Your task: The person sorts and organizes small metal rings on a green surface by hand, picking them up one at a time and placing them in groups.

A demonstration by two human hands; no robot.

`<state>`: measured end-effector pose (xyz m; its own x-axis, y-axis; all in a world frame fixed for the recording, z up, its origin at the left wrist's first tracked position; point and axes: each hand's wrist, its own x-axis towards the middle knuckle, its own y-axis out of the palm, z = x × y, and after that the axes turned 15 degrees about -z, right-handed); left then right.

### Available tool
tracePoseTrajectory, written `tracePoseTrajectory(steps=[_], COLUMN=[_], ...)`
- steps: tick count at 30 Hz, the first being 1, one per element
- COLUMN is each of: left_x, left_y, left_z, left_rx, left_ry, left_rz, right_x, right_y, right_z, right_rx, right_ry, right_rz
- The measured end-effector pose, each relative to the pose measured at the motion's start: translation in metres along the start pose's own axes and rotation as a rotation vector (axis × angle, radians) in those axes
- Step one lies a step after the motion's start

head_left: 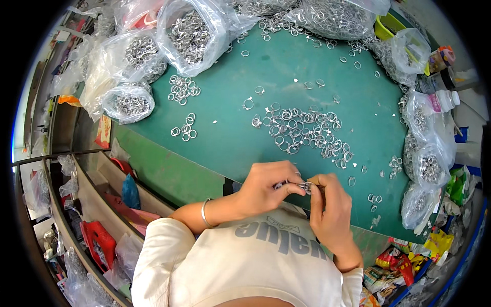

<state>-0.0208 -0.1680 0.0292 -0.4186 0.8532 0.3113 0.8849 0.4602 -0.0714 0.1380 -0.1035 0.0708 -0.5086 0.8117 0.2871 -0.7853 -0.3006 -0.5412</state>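
Observation:
My left hand (263,188) is closed around several silver-coloured metal rings (280,184), which show between its thumb and curled fingers. Close beside it, my right hand (331,207) pinches with thumb and forefinger at a ring (307,187), where the fingertips of both hands nearly meet. Exactly how many rings lie inside the left hand is hidden. Both hands are over the near edge of the green tabletop (225,138). Just beyond them lies a loose spread of rings (302,128), many with a raised setting on the band.
Two small ring groups (184,89) lie at the left. An open clear bag of rings (189,38) stands at the back left, and filled bags (429,166) line the right edge. A white-capped bottle (445,101) stands there too. Shelves (97,204) with a red basket (97,243) are at my left.

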Motion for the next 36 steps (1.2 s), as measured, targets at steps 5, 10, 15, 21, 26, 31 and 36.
tracePoseTrajectory(steps=[5, 10, 15, 21, 26, 31, 36], left_x=[-0.003, -0.002, -0.001, -0.006, -0.005, 0.002, -0.002], left_y=[-0.001, 0.002, -0.001, 0.003, 0.002, -0.002, -0.004], left_z=[0.002, -0.003, -0.01, -0.012, -0.012, -0.013, -0.015], left_rx=[-0.03, 0.099, 0.136, 0.109, -0.049, 0.077, 0.315], left_ry=[-0.065, 0.115, -0.036, 0.09, -0.045, 0.188, 0.273], left_rz=[-0.011, -0.041, -0.026, -0.118, -0.069, -0.034, 0.026], right_x=[0.01, 0.009, 0.006, 0.0, -0.01, -0.002, -0.008], right_y=[-0.008, -0.008, -0.003, -0.002, -0.006, -0.016, -0.012], right_z=[0.0, 0.003, 0.001, -0.001, 0.0, 0.001, 0.004], right_rx=[0.159, 0.133, 0.06, 0.067, 0.276, 0.689, 0.381], right_ry=[0.105, 0.083, -0.068, -0.097, 0.206, 0.704, 0.443], right_rz=[0.118, 0.084, 0.007, -0.043, 0.039, 0.178, 0.11])
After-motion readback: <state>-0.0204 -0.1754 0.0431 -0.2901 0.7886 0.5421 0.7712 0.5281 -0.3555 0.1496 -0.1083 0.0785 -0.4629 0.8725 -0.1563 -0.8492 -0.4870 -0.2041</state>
